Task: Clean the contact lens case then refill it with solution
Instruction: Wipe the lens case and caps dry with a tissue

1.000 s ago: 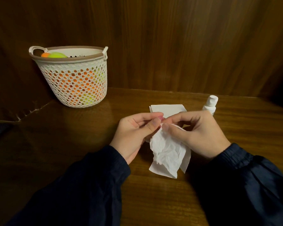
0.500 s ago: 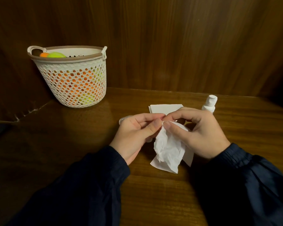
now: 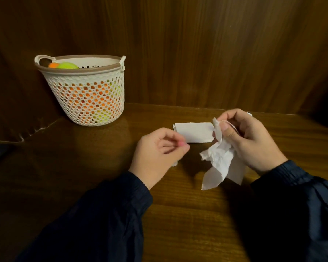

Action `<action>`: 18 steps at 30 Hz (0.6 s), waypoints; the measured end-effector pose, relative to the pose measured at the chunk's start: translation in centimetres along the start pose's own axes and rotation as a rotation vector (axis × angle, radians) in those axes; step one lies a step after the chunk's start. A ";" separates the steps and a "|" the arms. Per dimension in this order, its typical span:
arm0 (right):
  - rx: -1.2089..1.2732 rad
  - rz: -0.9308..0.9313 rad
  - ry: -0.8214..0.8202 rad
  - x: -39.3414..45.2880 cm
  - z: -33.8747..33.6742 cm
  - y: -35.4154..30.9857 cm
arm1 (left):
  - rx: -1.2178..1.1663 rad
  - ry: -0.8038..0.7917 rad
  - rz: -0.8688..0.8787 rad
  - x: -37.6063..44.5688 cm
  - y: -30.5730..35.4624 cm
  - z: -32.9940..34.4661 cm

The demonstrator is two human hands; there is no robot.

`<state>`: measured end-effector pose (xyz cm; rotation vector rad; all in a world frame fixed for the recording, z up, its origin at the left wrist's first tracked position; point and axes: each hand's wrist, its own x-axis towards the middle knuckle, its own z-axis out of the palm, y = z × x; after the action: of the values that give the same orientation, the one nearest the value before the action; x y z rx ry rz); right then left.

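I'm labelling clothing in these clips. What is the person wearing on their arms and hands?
Both arms are covered by long dark navy sleeves of a smooth, slightly shiny jacket-like fabric, with gathered elastic cuffs at the wrists. The left sleeve and right sleeve match. The left hand and right hand are bare: no gloves, and no rings or watch show.

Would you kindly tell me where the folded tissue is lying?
The folded tissue lies flat on the table, between the hands, right of the basket.
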<state>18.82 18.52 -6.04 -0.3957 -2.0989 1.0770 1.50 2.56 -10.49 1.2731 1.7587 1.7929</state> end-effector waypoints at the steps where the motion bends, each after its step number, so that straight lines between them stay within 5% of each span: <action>1: -0.010 0.014 0.011 0.1 -0.1 0.2 | 0.083 -0.037 0.032 -0.1 0.0 0.1; 8: -0.146 0.245 -0.109 -0.1 0.2 2.5 | 0.734 -0.100 0.138 -0.3 -0.1 0.7; 15: -0.063 0.385 -0.060 -0.2 0.0 2.5 | 0.804 -0.127 0.102 -0.5 -0.4 0.8; 18: -0.211 0.409 -0.141 -0.2 -0.2 2.1 | 0.797 -0.152 0.080 -0.5 -0.4 0.9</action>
<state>19.00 19.80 -7.68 -0.9068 -2.3264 1.1384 2.29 2.84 -11.21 1.7092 2.4551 0.9795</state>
